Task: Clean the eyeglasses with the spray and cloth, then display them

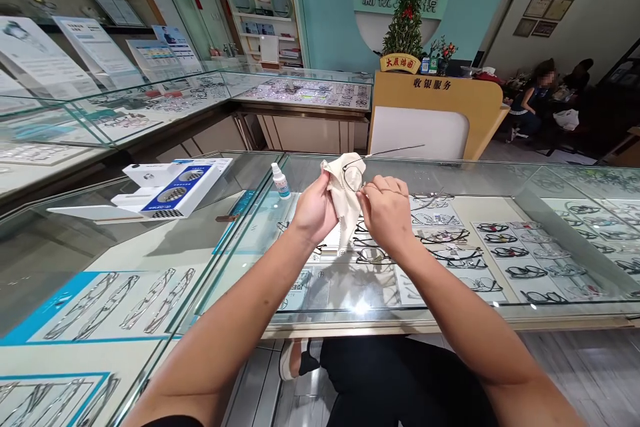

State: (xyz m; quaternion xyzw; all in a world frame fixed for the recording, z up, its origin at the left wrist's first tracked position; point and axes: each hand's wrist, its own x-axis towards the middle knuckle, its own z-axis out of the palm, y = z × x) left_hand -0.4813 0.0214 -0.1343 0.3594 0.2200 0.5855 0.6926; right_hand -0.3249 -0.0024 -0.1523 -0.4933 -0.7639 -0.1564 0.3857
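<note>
Above the glass counter, my left hand is closed on a cream cleaning cloth, whose lower end hangs down in a point. A pair of thin-rimmed eyeglasses lies against the cloth, one round lens in front of it and a temple arm stretching out to the right. My right hand pinches the eyeglasses near the lens rim with thumb and fingers. Part of the frame is hidden behind the cloth and fingers. To the left of my left hand stands a small white spray bottle with a blue label.
The glass display counter holds rows of eyeglasses beneath its top. An opened white and blue box lies at the left. Farther back are a wooden cashier desk, more display cases and a seated person.
</note>
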